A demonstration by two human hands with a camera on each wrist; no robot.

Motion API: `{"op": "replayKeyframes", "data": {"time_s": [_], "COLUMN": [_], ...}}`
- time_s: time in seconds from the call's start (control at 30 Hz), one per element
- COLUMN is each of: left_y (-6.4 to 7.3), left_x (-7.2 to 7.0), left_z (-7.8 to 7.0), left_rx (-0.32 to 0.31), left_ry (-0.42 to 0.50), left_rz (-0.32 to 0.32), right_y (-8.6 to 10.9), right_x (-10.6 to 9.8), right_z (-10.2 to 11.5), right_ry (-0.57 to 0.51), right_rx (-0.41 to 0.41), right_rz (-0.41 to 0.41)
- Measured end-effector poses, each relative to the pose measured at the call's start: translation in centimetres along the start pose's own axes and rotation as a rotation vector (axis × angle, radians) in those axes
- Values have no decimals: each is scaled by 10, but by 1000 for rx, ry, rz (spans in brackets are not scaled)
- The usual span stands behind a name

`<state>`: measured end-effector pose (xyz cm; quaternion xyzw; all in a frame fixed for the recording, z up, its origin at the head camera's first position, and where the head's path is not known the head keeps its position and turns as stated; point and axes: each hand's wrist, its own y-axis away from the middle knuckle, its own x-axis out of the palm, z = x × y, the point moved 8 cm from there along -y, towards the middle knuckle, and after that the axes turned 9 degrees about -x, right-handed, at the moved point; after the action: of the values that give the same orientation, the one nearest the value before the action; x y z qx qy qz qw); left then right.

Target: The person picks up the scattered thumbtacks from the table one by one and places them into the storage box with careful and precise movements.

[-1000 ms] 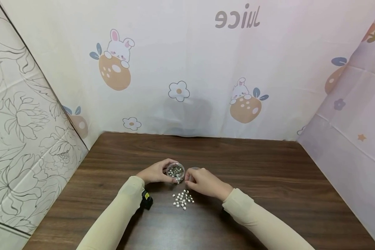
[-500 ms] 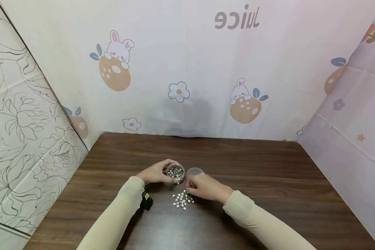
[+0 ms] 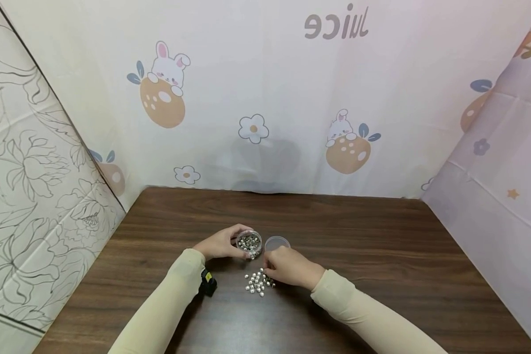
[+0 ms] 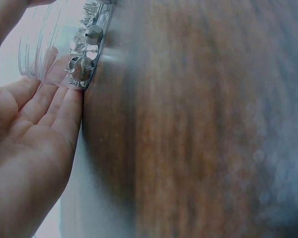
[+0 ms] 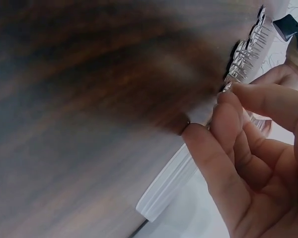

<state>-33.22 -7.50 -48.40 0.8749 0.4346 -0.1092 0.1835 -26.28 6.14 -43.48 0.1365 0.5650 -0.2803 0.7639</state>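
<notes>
L hand (image 3: 221, 244) grips tub (image 4: 47, 34) of tacks (image 3: 249, 242), prob. to steady it; R hand (image 3: 292, 268) pinches 1 tack (image 5: 227, 88) by loose pile (image 3: 257, 281).

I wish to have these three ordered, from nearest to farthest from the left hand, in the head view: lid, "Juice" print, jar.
1. jar: held in the left hand.
2. lid: on the table, right of the jar.
3. "Juice" print: high on the back curtain.

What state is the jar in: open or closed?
The jar is open: its threaded rim is bare, and the lid lies beside it.
</notes>
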Motion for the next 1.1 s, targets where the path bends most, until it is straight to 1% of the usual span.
{"op": "replayKeyframes", "data": {"time_s": [0.13, 0.47, 0.7, 0.93, 1.1], "left_y": [0, 0, -1, -2, -1], "left_x": [0, -1, 0, 2, 2], "left_z": [-3, -4, -1, -1, -2], "left_rx": [5, 18, 3, 33, 23], "left_ry": [13, 17, -1, 40, 45], "left_rz": [3, 3, -1, 27, 29], "right_y": [0, -1, 0, 1, 1], "right_x": [-1, -1, -2, -3, -2], "right_z": [1, -3, -3, -4, -7], "right_ry": [33, 35, -6, -74, -96], "right_rx": [-10, -10, 4, 3, 10], "right_rz": [1, 0, 2, -8, -12]}}
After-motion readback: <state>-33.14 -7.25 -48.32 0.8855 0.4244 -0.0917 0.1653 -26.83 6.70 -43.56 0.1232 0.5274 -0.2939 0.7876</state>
